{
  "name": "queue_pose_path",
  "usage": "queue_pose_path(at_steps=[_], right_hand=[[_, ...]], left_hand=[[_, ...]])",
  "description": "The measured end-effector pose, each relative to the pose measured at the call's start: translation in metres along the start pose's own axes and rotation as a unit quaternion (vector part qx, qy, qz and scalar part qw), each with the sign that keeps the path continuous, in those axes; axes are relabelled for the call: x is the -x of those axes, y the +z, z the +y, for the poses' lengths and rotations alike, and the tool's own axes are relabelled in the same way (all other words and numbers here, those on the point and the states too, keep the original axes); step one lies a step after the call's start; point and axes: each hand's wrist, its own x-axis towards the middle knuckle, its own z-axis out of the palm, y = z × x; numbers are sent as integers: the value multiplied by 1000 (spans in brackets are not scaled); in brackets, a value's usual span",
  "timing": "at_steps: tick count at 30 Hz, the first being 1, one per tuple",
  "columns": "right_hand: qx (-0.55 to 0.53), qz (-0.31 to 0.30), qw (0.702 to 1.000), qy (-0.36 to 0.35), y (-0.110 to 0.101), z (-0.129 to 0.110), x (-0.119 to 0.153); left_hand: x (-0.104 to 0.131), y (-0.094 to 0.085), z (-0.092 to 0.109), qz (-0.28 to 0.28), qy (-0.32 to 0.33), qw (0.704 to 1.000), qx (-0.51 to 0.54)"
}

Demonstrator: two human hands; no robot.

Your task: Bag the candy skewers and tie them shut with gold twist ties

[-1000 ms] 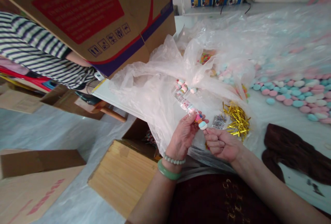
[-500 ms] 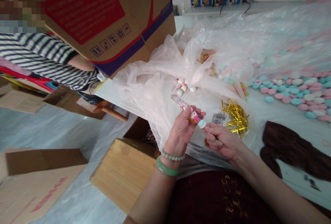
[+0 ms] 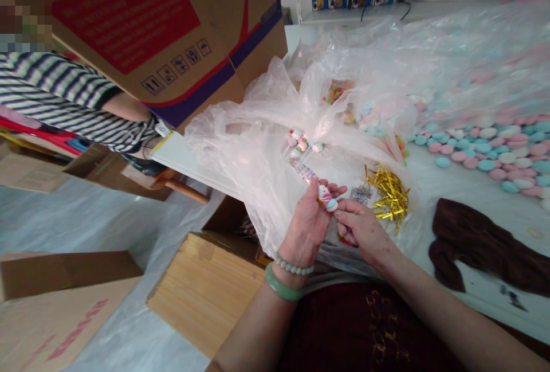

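Hands: left hand [image 3: 307, 226] and right hand [image 3: 360, 228] meet just in front of the body, over the near edge of the plastic sheet [image 3: 258, 148], close enough that the fingertips almost touch
Left grip: fingers and thumb curl round a narrow clear packet [image 3: 311, 180] of sweets, pinching it near its lower end so the filled part stands up and away from the palm
Right grip: thumb and forefinger close on the packet's tip just below the pink and white sweet [image 3: 327, 199]; whether they also hold a tie cannot be told
Packet: long thin sleeve of glossy film, printed label showing through, round soft-looking sweets stacked in a row inside
Why held so: two hands at one end keep the slack film taut and the sweets from sliding out, I judge
Gold ties [image 3: 387, 194]: heap of short shiny foil strips, lying just beside the right hand within easy reach
Loose sweets [image 3: 485, 148]: pastel pink, blue and white discs, matt and puffy, spread on the table to the right
Finished packets [image 3: 301, 144]: a few lie on the crinkled sheet beyond the hands
Brown cloth [image 3: 485, 246]: dark, plush, crumpled at the table's near right
Cardboard box [image 3: 163, 34]: large, red and purple print, tilted at upper left
Other person: striped sleeve [image 3: 64, 97] at far left, apart from the work
Bracelets [image 3: 286, 280]: green bangle and pale beads on the left wrist
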Motion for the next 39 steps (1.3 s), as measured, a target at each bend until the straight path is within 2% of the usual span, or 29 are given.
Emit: queue_pose_path(at_steps=[5, 9, 17, 24, 26, 28, 30, 32, 35, 39], right_hand=[[51, 17, 998, -41, 3, 5, 0], [29, -2, 999, -28, 2, -1, 3], [16, 22, 1000, 1, -6, -3, -1], [2, 60, 998, 2, 0, -4, -5], [-31, 68, 997, -11, 0, -5, -6], [-69, 56, 996, -5, -2, -5, -6], [-98, 16, 995, 29, -7, -5, -6], [-96, -29, 994, 52, -13, -4, -6], [-28, -43, 998, 36, -19, -3, -5], [135, 7, 990, -32, -20, -4, 0]], left_hand=[[1, 2, 0, 15, 3, 1000, -13], [0, 0, -1, 13, 2, 999, -30], [10, 0, -11, -27, 93, 982, -159], [9, -5, -23, -6, 139, 962, -234], [7, -4, -28, -6, 129, 969, -211], [6, -3, -28, -19, 82, 982, -172], [3, -3, -22, -46, 7, 990, -134], [1, -5, -11, -61, -42, 993, -97], [-2, -9, 9, -33, -3, 998, -53], [-7, -10, 24, 13, 54, 998, -3]])
